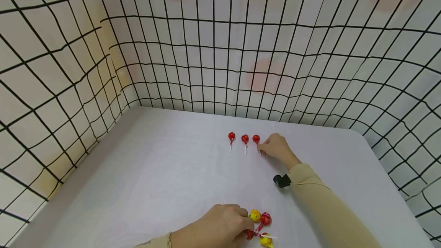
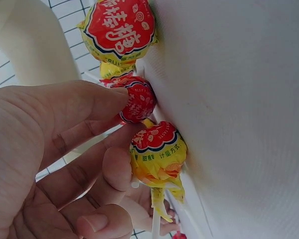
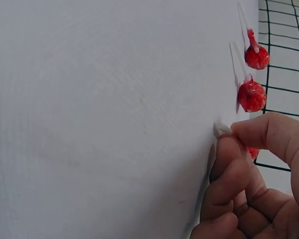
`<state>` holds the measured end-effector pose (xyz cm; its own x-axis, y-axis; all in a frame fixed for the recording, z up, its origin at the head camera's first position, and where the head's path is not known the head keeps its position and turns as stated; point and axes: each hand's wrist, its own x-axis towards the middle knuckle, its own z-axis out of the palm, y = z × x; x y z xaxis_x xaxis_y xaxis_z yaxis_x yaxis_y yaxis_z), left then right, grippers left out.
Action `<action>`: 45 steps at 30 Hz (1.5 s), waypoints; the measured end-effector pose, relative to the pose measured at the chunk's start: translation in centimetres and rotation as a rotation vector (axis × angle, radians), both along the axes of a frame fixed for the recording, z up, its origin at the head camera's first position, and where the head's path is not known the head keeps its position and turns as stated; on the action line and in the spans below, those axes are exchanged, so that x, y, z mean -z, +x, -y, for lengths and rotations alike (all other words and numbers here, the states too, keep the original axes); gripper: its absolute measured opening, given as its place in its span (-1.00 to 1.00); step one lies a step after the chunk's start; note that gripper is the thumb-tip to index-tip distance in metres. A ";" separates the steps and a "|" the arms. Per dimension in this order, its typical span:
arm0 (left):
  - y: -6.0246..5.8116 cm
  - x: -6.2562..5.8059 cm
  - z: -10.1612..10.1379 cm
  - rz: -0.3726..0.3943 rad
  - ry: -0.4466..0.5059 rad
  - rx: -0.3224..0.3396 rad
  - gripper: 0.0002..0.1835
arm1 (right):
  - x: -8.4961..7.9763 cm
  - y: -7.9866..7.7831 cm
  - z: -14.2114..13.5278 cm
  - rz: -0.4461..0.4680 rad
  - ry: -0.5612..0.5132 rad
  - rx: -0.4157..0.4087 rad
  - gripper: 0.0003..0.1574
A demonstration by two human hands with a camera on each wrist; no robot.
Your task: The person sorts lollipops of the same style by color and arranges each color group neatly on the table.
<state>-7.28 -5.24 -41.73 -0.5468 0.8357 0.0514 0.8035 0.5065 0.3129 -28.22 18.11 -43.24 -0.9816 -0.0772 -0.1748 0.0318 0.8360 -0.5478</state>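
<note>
At the far part of the white table point(image 1: 172, 171), two red lollipops point(image 1: 245, 138) point(image 1: 232, 136) lie side by side with sticks toward me. My right hand point(image 1: 276, 147) pinches the white stick point(image 3: 221, 129) of a third red lollipop point(image 1: 256, 138) at the right end of that row; fingers partly hide its head in the right wrist view. Near the front, my left hand point(image 1: 220, 223) pinches a red lollipop point(image 2: 141, 99) between thumb and finger. Around it lie yellow-and-red lollipops point(image 2: 158, 154) and another red one point(image 1: 265, 218).
A black wire grid point(image 1: 213, 49) over white sheeting walls in the table's back and sides. A black wrist camera point(image 1: 281, 181) sticks out from the right sleeve point(image 1: 320, 198).
</note>
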 end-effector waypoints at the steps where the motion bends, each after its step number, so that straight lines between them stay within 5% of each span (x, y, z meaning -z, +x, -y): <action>1: 0.0 0.0 0.0 -0.002 0.001 0.002 -0.86 | 0.0 0.0 0.0 -0.007 0.000 0.003 -0.59; 45: -0.1 -0.1 0.1 0.066 -0.021 -0.012 -0.81 | -0.8 -0.1 0.7 0.074 0.043 -0.014 -0.58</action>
